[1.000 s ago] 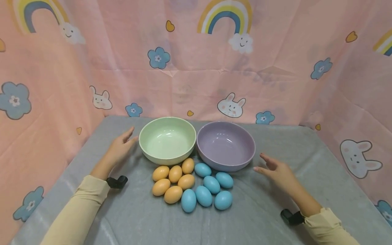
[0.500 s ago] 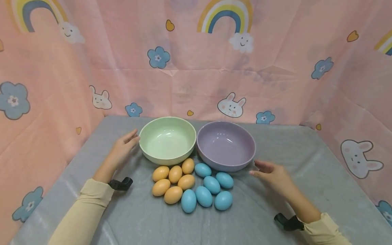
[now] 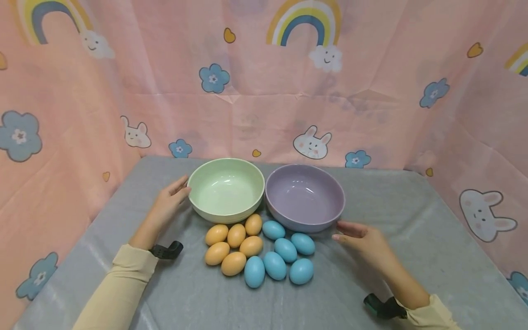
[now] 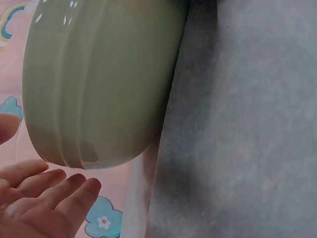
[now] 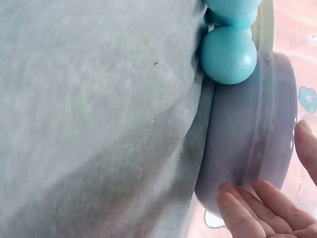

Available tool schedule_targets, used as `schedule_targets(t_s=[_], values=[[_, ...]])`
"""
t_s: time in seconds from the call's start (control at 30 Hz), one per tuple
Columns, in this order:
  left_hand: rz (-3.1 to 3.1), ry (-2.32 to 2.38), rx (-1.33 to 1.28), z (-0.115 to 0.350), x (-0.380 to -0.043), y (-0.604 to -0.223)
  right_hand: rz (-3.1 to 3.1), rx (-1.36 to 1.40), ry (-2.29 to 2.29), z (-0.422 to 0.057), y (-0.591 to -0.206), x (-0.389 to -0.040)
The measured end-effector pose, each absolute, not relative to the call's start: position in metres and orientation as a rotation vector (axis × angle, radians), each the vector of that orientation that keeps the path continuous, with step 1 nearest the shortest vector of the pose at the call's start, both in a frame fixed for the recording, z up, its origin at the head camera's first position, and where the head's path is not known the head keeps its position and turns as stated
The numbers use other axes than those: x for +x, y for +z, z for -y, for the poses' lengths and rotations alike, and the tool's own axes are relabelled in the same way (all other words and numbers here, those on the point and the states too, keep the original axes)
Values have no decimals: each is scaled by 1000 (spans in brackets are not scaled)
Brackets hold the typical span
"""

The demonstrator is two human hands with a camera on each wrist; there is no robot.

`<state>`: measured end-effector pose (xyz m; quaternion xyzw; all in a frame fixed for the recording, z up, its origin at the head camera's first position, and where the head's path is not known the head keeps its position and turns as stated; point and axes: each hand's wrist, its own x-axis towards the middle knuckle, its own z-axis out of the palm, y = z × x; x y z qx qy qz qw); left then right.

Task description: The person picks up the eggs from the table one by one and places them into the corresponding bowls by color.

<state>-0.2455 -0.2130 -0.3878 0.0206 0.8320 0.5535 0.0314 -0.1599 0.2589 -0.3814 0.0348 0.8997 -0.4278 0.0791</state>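
Note:
A light green bowl [image 3: 227,216] and a purple bowl [image 3: 307,225] stand upright side by side on the grey cloth. My left hand [image 3: 167,201] is at the green bowl's left side. Its fingers [image 4: 74,191] are extended near the bowl wall in the left wrist view; contact is hard to tell. At the purple bowl's right front side is my right hand [image 3: 369,240], fingers extended and thumb apart. In the right wrist view its fingertips [image 5: 230,198] overlap the purple wall, perhaps touching it. In front of the bowls lie several yellow-orange eggs [image 3: 233,263] and several blue eggs [image 3: 275,266].
Grey cloth [image 3: 198,302] covers the table. A pink patterned curtain [image 3: 255,114] encloses the back and both sides. Black wrist cameras sit on the left wrist [image 3: 167,250] and right wrist [image 3: 383,307]. The eggs lie close together, some near the bowls' front walls.
My left hand has moved slightly right and nearer to the green bowl. My right hand has moved left and toward me, closer to the purple bowl's front side. Bowls and eggs stay put.

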Motion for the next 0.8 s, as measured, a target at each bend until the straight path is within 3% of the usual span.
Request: schedule_targets(t_s=[0.8], values=[[-2413,1945,-1,204,-241,-399,-2515,83,-1459,-239,-391,-153]])
